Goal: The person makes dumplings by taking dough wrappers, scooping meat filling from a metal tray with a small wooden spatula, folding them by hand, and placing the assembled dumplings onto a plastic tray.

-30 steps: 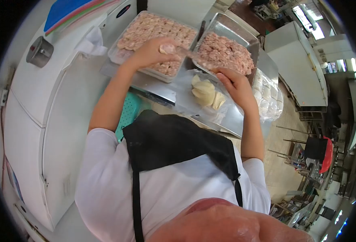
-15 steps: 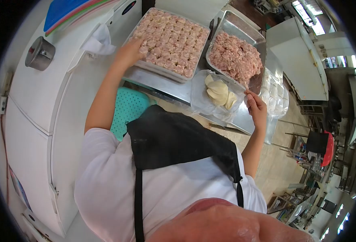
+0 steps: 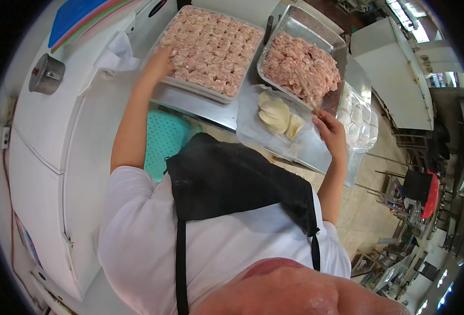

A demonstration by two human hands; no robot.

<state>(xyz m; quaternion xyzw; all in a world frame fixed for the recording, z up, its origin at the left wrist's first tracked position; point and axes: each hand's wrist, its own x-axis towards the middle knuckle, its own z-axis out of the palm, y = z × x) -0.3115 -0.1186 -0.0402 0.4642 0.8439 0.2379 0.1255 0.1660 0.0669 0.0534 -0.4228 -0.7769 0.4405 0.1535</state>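
Observation:
My left hand (image 3: 160, 64) rests over the left edge of a tray of siu mai-like open-topped dumplings (image 3: 213, 50) packed in rows; its fingertips are too unclear to tell what they grip. My right hand (image 3: 330, 130) is closed around the end of a thin, pale spatula-like tool (image 3: 304, 86), whose far part lies against the ground meat (image 3: 295, 60). That meat is heaped in a deep metal pan (image 3: 313, 25). Just left of my right hand, a small pile of round yellowish dough wrappers (image 3: 275, 115) lies on a clear plastic sheet (image 3: 250, 113).
Wrapped white packs (image 3: 359, 123) sit at the right of the metal table (image 3: 190, 107). A dark handle (image 3: 268, 29) lies between tray and pan. A white freezer (image 3: 92, 131) at left bears a lidded metal pot (image 3: 47, 73) and a white cloth (image 3: 119, 51). Below stands a turquoise perforated stool (image 3: 166, 139).
The view has shifted slightly, so tray and pan sit further left and higher. My right hand has come nearer the pan, and the thin tool now shows over the meat.

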